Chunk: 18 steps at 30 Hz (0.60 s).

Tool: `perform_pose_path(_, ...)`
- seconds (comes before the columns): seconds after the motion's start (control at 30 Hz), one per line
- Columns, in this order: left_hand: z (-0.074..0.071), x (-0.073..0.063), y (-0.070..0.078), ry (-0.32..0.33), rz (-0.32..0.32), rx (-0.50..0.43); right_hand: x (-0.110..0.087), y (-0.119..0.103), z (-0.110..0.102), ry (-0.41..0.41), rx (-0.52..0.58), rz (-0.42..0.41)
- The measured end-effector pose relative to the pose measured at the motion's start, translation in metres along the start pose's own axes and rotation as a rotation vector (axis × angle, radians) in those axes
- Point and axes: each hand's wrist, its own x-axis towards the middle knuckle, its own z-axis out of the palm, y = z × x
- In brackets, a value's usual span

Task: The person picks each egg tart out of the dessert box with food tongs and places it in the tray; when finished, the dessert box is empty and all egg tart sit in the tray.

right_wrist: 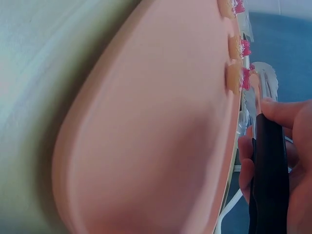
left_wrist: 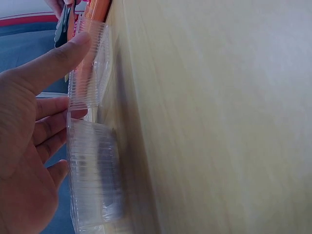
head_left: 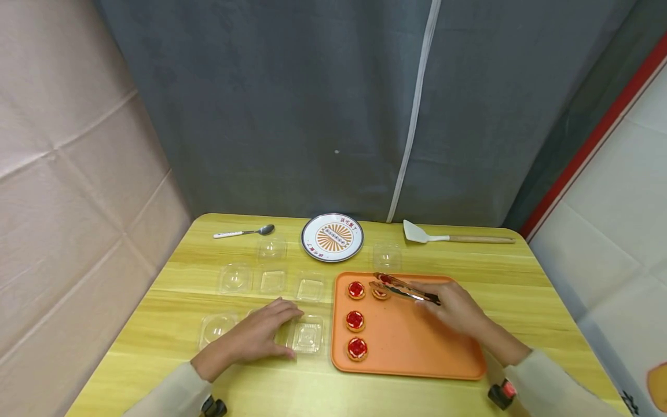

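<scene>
My right hand (head_left: 458, 307) grips black-handled metal tongs (head_left: 406, 289) over the orange tray (head_left: 417, 344). The tong tips overlap a small red-topped tart (head_left: 380, 295) in the tray's back row; the right wrist view shows the tong tips (right_wrist: 258, 83) beside its red topping. Three more tarts (head_left: 355, 320) line the tray's left side. Left of the tray, my left hand (head_left: 260, 331) lies with relaxed fingers at a clear plastic container (head_left: 307, 336) whose lid is folded back. In the left wrist view, the thumb (left_wrist: 58, 61) lies along the container's edge, with the other fingers behind it.
Several more clear containers (head_left: 236, 279) stand at left and behind the tray, one (head_left: 387, 256) behind its back edge. Along the table's far side lie a spoon (head_left: 245, 233), a patterned plate (head_left: 348, 252) and a white spatula (head_left: 458, 238) with a wooden handle.
</scene>
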Motion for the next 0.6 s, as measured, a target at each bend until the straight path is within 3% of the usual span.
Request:
perform_pose_path(0.27, -0.002, 0.0, 0.002, 0.005, 0.006, -0.002, -0.002, 0.001, 0.002, 0.009, -0.007, -0.006)
perform_pose_path(0.6, -0.002, 0.0, 0.002, -0.02, -0.016, -0.007, -0.017, -0.002, -0.011, 0.037, 0.032, 0.107)
